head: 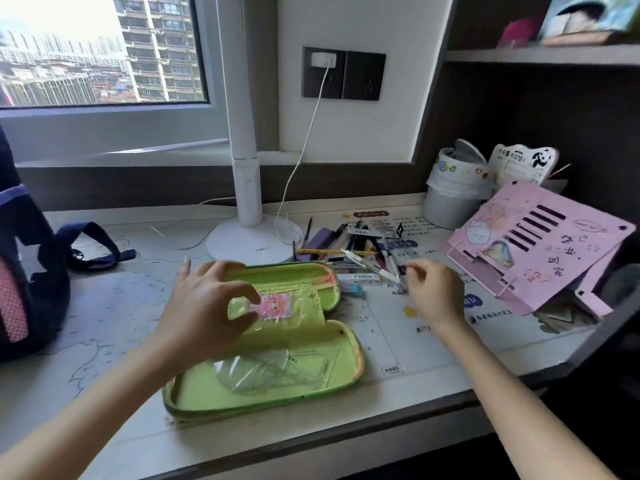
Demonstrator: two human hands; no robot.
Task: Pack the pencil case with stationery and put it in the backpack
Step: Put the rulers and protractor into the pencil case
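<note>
A green pencil case (332, 355) lies open on the desk in front of me. Clear rulers (270, 372) lie in its near half. My left hand (207, 303) pinches the case's clear inner flap (294, 306), which carries a pink sticker, between thumb and fingers. A loose pile of pens and pencils (363, 244) lies just behind the case to the right. My right hand (436, 292) is at that pile, fingers curled, pinching the end of a white pen (370, 266). The dark blue backpack (31, 271) stands at the desk's left edge.
A white desk lamp (249, 244) stands behind the case, its cable running to a wall socket. A pink book stand (540, 251) leans at the right, with a white bin (453, 192) behind it. A blue eraser (355, 291) lies beside the case.
</note>
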